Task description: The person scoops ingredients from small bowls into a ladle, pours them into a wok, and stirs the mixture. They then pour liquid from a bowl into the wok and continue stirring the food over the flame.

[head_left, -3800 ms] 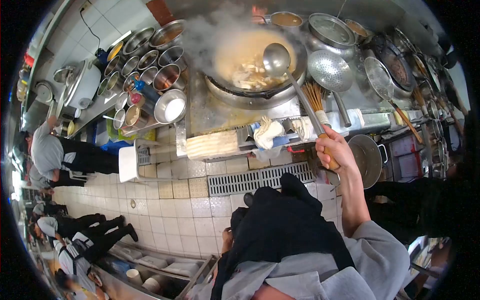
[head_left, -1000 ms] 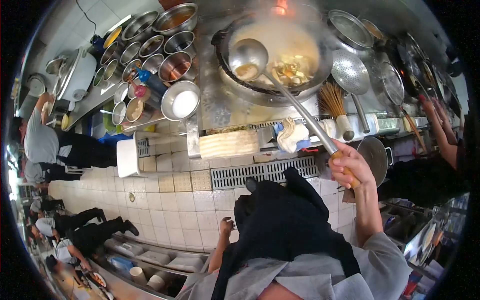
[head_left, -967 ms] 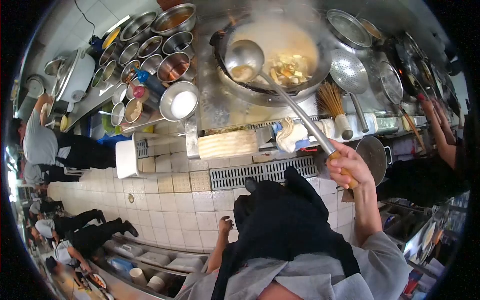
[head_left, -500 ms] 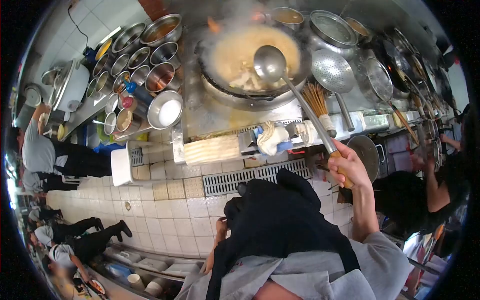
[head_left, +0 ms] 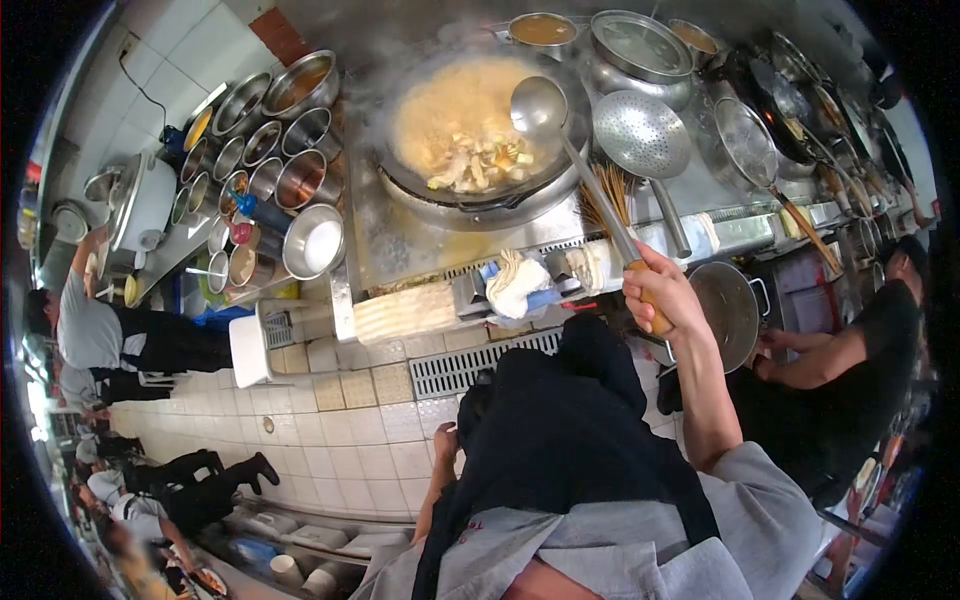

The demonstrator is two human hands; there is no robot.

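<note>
Stirring seems under way, the right hand (head_left: 668, 292) gripping a long wooden-handled steel ladle (head_left: 539, 105) over the two-o'clock side of a round black metal wok (head_left: 430, 197) at twelve o'clock, the next stroke calling for steadiness, while the left hand's (head_left: 446, 441) state I cannot tell.

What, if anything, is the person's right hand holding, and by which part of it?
The right hand holds a ladle by the tan grip of its handle.
</note>
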